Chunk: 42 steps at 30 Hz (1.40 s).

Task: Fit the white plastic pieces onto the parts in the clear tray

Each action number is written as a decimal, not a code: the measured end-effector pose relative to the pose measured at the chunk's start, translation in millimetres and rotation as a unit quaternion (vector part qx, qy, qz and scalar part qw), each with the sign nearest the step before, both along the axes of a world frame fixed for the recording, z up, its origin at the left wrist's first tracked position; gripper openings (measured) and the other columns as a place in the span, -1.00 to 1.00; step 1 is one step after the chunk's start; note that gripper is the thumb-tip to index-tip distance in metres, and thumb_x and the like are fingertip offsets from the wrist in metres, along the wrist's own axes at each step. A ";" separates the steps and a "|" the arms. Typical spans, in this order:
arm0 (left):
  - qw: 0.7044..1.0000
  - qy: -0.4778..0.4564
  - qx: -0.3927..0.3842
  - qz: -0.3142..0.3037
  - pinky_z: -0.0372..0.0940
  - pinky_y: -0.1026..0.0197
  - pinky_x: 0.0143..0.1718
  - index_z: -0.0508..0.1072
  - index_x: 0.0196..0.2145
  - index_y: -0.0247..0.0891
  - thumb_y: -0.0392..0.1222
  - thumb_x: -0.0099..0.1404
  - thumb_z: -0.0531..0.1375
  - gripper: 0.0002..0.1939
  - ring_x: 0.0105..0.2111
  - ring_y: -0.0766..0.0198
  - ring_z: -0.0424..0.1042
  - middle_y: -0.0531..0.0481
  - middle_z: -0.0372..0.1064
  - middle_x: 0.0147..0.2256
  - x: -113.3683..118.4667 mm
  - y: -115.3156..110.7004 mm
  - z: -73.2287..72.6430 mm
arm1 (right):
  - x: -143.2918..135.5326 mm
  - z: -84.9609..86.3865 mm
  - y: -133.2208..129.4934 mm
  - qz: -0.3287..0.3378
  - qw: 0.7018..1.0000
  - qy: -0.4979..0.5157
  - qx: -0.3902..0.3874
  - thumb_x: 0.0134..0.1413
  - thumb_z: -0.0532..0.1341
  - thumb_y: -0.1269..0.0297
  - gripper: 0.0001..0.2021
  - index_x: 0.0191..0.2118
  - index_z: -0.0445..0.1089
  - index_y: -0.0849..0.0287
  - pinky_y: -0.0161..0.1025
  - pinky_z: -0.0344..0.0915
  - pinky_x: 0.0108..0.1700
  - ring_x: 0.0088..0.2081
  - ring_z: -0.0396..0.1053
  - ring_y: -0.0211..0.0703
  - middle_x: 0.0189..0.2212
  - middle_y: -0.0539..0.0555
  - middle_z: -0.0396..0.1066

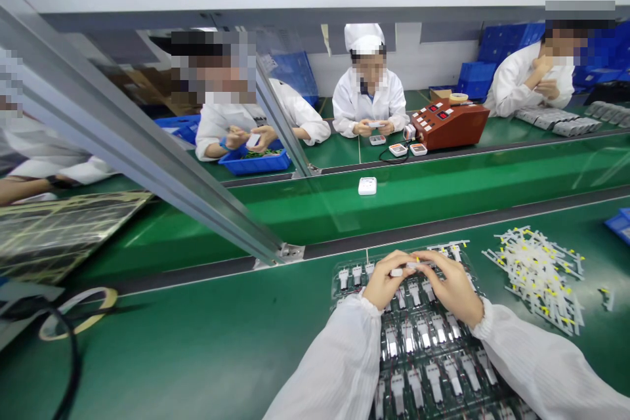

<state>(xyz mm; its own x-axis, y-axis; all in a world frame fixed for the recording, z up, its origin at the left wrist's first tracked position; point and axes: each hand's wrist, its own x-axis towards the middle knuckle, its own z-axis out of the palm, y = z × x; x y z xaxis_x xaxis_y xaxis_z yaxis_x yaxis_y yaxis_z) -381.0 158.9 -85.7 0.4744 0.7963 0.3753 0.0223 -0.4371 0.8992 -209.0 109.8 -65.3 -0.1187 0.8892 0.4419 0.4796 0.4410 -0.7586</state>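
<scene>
My left hand [387,277] and my right hand [453,284] meet over a clear plastic tray [377,362]. Between their closed fingertips is a small white part [396,272], which both hands hold. The tray below carries rows of white and silver parts [423,333] with thin wires. Right of the tray lies a loose pile of white strips with yellow bits [536,275].
A metal post [197,190] slants across the left, near a tape roll [109,302] and black cable [73,354]. Beyond the green belt [443,189], bearing a white square device [367,186], several people in white work near a red-brown box [450,126].
</scene>
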 end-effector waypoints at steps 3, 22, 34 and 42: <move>1.000 0.000 0.003 0.004 0.27 0.16 -0.17 0.55 -0.26 -0.31 -0.03 0.30 0.19 -0.73 -0.24 0.17 0.41 -0.14 0.46 -0.29 0.3 0.2 -0.7 | 0.2 2.4 0.0 0.009 1.000 -0.007 -0.002 0.28 0.05 0.31 -0.74 0.00 0.39 0.06 -0.15 0.38 0.01 -0.05 0.44 -0.11 -0.07 0.10 0.48; 1.000 0.010 -0.007 0.020 0.26 0.18 -0.17 0.53 -0.27 -0.30 -0.02 0.29 0.20 -0.73 -0.24 0.18 0.40 -0.11 0.45 -0.31 -0.5 0.2 -4.3 | 1.4 3.9 2.5 0.027 1.000 0.006 -0.006 0.27 0.06 0.29 -0.74 0.01 0.38 0.05 -0.11 0.36 0.03 -0.02 0.41 -0.09 -0.05 0.11 0.46; 0.999 -0.003 0.001 0.035 0.29 0.17 -0.16 0.54 -0.24 -0.28 -0.03 0.28 0.22 -0.74 -0.22 0.16 0.43 -0.14 0.47 -0.26 -1.0 -0.6 -2.4 | 9.4 14.2 6.9 0.025 0.999 0.020 -0.017 0.20 0.17 0.18 -0.70 0.03 0.33 0.07 -0.09 0.37 0.02 0.00 0.38 -0.06 -0.03 0.14 0.39; 1.000 0.002 0.013 0.023 0.29 0.16 -0.14 0.54 -0.24 -0.27 -0.10 0.27 0.24 -0.80 -0.21 0.18 0.42 -0.12 0.46 -0.25 -0.9 -0.1 -3.4 | 16.9 18.4 11.9 0.093 0.995 -0.026 -0.014 0.27 0.10 0.23 -0.83 -0.12 0.39 0.09 -0.13 0.32 -0.03 -0.09 0.35 -0.11 -0.19 0.10 0.40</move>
<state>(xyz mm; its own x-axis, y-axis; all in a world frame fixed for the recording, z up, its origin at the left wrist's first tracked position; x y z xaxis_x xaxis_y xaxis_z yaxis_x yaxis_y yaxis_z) -381.8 158.8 -89.0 0.4393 0.8071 0.3944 0.0474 -0.4592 0.8870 -192.0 121.8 -47.0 -0.3037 0.8616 0.4067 0.4302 0.5048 -0.7484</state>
